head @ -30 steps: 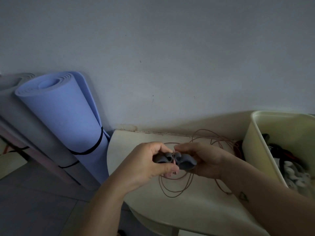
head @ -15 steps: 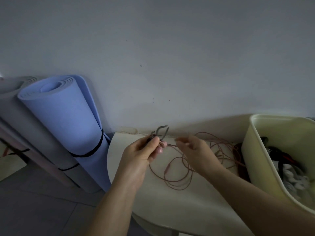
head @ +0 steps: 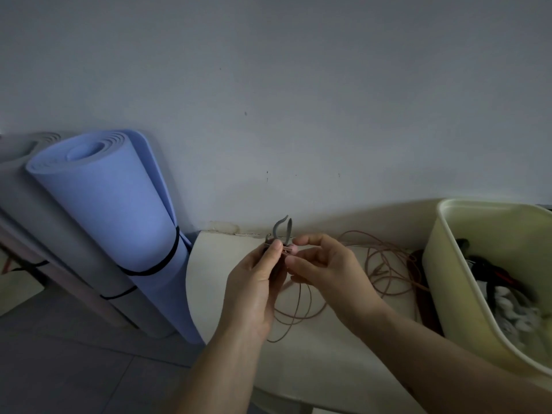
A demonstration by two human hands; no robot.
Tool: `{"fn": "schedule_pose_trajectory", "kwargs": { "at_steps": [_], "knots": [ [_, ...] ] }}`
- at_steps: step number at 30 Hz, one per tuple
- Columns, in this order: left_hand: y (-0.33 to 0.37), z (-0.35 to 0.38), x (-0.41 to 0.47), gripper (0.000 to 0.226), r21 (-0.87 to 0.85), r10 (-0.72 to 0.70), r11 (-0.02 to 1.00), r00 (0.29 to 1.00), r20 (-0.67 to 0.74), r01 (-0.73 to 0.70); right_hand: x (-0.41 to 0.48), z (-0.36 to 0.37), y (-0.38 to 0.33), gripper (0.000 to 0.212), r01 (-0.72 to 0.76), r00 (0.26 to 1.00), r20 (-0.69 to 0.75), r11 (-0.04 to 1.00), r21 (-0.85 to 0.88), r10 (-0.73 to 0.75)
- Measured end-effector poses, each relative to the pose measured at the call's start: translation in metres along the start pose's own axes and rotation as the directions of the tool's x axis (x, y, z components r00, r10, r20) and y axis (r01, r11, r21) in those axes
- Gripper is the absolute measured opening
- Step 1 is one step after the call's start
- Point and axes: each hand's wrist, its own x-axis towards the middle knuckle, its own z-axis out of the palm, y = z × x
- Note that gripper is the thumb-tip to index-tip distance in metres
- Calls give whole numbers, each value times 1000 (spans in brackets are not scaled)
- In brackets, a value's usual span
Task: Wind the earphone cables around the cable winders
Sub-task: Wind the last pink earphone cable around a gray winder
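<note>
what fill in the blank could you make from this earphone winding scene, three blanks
The left hand grips the ___ cable winder.
The right hand pinches the earphone cable, whose loose loops lie on the table, ___ of the cream bin.
The rolled mat leaning on the wall is ___.
Missing words: grey; left; blue.

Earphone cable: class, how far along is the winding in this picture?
Done: a few reddish turns seem to cross the grey winder, which the left hand grips. In hand: the right hand pinches the earphone cable beside the winder. Left: most of the cable lies in loose loops on the table, not yet wound.
</note>
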Motion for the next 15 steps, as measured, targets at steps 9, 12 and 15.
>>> {"fn": "schedule_pose_trajectory", "kwargs": {
  "at_steps": [9, 12, 15],
  "knots": [
    [10, -11, 6, 5, 274, -46, 961, 998, 50, 31, 5, -15, -9, 16, 11, 993, 117, 995, -99, 1],
    [12, -11, 5, 16, 302, -16, 953, 996, 88, -12, 7, -18, -11, 16, -22, 990, 141, 997, -70, 31],
    [8, -10, 4, 19, 292, 42, 954, 997, 71, -61, 9, -19, -11, 11, -99, 983, 164, 992, 71, 87]
  ]
}}
